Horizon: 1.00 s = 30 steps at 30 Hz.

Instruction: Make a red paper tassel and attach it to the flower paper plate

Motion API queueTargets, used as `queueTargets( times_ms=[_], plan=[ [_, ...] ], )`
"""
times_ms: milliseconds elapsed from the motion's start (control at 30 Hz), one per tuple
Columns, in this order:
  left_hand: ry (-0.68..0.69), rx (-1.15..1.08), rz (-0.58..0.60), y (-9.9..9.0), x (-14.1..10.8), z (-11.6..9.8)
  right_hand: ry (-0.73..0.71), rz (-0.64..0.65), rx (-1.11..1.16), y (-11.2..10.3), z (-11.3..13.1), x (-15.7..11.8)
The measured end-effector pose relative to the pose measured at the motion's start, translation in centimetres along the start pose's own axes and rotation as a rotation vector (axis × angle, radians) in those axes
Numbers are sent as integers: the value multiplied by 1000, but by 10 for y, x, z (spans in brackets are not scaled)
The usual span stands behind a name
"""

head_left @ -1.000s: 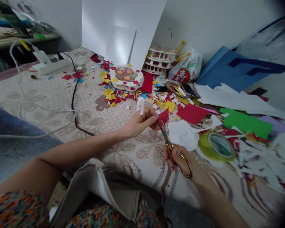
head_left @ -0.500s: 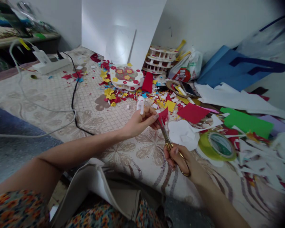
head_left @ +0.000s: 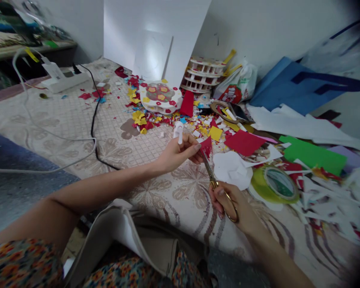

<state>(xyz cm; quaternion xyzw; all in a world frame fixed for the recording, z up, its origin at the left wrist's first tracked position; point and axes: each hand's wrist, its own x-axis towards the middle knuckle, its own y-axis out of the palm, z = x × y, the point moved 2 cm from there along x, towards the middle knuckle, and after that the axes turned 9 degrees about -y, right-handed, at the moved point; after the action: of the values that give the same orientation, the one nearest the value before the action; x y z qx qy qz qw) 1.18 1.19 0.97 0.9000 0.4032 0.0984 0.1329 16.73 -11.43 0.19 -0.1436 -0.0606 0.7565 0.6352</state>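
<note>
Between the thumb and fingers of my left hand [head_left: 183, 151] is a small piece of red paper [head_left: 207, 146], its edge cut into a thin fringe. My right hand [head_left: 228, 200] is closed round the gold handles of a pair of scissors [head_left: 210, 173], whose blades reach up to the lower part of the red piece. A white object [head_left: 178, 131] stands just behind my left hand. White paper shapes [head_left: 231, 169] lie right of the scissors, beside a roll of yellow-green tape [head_left: 274, 184].
Coloured scraps cover the middle of the table [head_left: 114, 116] around a decorated white round piece [head_left: 161, 97]. A tiered white stand [head_left: 202, 75], a plastic bag [head_left: 239, 85] and a blue bag [head_left: 283, 86] stand behind. A black cable [head_left: 93, 124] crosses the left side.
The scissor handles and my right hand have shifted slightly, and the blades sit closer together. The red piece has tilted a little; my left hand still grips it.
</note>
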Motion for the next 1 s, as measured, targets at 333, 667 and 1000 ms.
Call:
queueTargets(
  times_ms=[333,667,1000],
  plan=[
    [-54,-39,-13,-1,0,0,13,-14,7,1,0,1],
    [-51,-49,21,-1,-2,-2,11,-12,13,2,-2,1],
    [-48,-29,60,-1,-2,-2,-99,170,27,-3,-7,1]
  ],
)
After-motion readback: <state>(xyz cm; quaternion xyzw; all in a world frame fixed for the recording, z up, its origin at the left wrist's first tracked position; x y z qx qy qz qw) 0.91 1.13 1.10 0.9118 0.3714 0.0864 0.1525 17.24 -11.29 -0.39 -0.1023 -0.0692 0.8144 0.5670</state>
